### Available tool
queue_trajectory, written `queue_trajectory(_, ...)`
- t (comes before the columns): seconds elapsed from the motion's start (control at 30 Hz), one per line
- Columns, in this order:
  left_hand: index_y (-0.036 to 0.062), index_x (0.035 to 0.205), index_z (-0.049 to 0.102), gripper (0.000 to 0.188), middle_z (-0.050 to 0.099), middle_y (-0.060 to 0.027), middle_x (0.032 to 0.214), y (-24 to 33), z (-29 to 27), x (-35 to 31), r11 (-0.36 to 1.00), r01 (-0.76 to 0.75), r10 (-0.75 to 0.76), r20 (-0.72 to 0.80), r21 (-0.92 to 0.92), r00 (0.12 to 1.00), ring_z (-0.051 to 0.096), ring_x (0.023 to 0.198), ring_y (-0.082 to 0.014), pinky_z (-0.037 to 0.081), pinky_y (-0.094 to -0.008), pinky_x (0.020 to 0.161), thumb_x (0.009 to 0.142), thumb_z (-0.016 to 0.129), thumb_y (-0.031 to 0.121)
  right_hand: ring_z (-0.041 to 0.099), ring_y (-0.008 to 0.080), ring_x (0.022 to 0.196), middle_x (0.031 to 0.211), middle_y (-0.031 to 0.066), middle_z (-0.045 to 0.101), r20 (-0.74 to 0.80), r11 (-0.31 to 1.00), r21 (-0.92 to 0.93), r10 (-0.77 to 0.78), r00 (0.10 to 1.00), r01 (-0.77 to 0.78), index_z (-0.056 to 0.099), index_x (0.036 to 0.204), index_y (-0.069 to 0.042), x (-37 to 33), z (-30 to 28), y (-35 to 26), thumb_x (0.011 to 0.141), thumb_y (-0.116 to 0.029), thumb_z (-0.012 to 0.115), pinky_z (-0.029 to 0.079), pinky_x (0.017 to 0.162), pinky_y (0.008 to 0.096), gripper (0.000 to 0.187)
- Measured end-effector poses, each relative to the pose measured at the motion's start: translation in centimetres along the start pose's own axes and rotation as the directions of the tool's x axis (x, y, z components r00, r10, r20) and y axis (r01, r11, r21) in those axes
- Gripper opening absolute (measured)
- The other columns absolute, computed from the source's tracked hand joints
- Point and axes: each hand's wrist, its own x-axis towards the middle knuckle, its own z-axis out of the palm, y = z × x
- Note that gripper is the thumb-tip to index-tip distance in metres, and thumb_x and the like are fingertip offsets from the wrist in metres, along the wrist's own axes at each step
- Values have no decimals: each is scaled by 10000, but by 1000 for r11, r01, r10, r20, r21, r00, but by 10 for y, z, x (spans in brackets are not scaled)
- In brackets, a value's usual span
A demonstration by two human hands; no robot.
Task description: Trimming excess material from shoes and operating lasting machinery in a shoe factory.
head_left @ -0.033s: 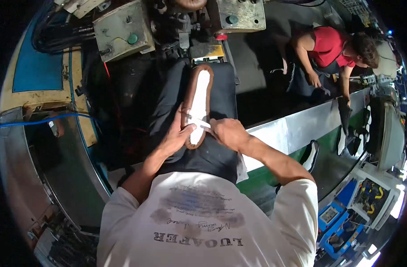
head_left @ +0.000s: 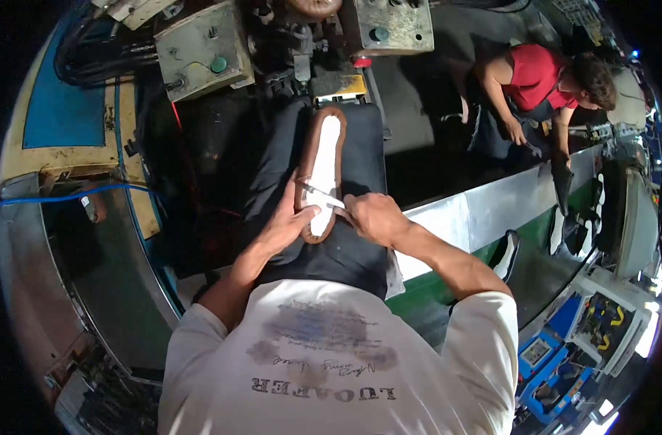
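Note:
A brown shoe upper (head_left: 315, 148) lies sole up along my lap, toe away from me, with a white insole (head_left: 330, 145) showing inside its folded-in edge. My left hand (head_left: 283, 223) grips its near end from the left, thumb on the white insole. From the right, my right hand (head_left: 374, 217) is closed around a slim metal knife (head_left: 323, 196), its handle mostly hidden in the fist. The blade slants across the insole just beyond my left thumb. Whether its edge touches the surface, I cannot tell.
Ahead stands a machine with two worn control boxes (head_left: 200, 54) (head_left: 389, 25). On the right a metal-edged green conveyor (head_left: 534, 246) carries several dark shoes with white bottoms (head_left: 505, 254). A co-worker in red (head_left: 534, 76) leans over it. A blue hose (head_left: 70, 196) crosses at left.
The knife blade has turned slightly, its far end now further up across the insole. Both my hands and the shoe stay nearly in place.

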Motion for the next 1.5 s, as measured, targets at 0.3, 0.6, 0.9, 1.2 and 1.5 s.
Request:
queue_trajectory(0.3, 105, 1733, 101, 1010, 391, -108, 1633, -5, -4, 3, 969, -75, 77, 1, -236, 997, 413, 1477, -225, 437, -373, 1170, 939, 704, -54, 717, 507, 746, 760, 283, 704, 28, 985, 123, 121, 992, -124, 678, 974, 35, -8, -6, -7, 1096, -336, 582, 583, 682, 575, 401)
queue_trajectory(0.6, 67, 1611, 380, 814, 601, -243, 1443, 24, 10, -63, 356, -167, 32, -167, -919, 985, 630, 1286, -518, 541, -699, 1062, 883, 741, 117, 647, 173, 528, 702, 105, 675, 77, 354, 893, 487, 870, -277, 642, 1006, 23, -39, 9, 22, 1133, -374, 583, 525, 503, 317, 420)
queue_trajectory(0.9, 169, 1629, 409, 798, 654, -138, 1184, -28, -202, -255, 939, -313, -76, -975, -139, 207, 684, 878, -227, 595, -455, 808, 896, 686, 18, 660, 211, 526, 732, 121, 686, 117, 191, 953, 492, 863, -237, 602, 1048, 29, -13, 24, 9, 1149, -361, 540, 552, 508, 342, 408)
queue_trajectory(1.2, 26, 1145, 788, 251, 755, -146, 906, -42, -452, -250, 742, 386, 472, -836, 548, 279, 629, 826, -194, 508, -407, 795, 980, 631, 131, 702, 219, 577, 749, 115, 700, 160, 44, 977, 484, 860, -207, 634, 1057, 21, 4, 36, -9, 1132, -377, 559, 604, 545, 365, 412)
queue_trajectory(1.5, -16, 1422, 645, 482, 737, -133, 1342, 172, -239, 130, 861, -368, 497, -427, 351, 755, 668, 1280, -266, 479, -385, 1134, 1117, 575, 350, 678, 227, 555, 754, 116, 692, 187, -27, 979, 515, 837, -202, 614, 1029, 29, 1, 43, -5, 1144, -337, 546, 575, 535, 358, 389)
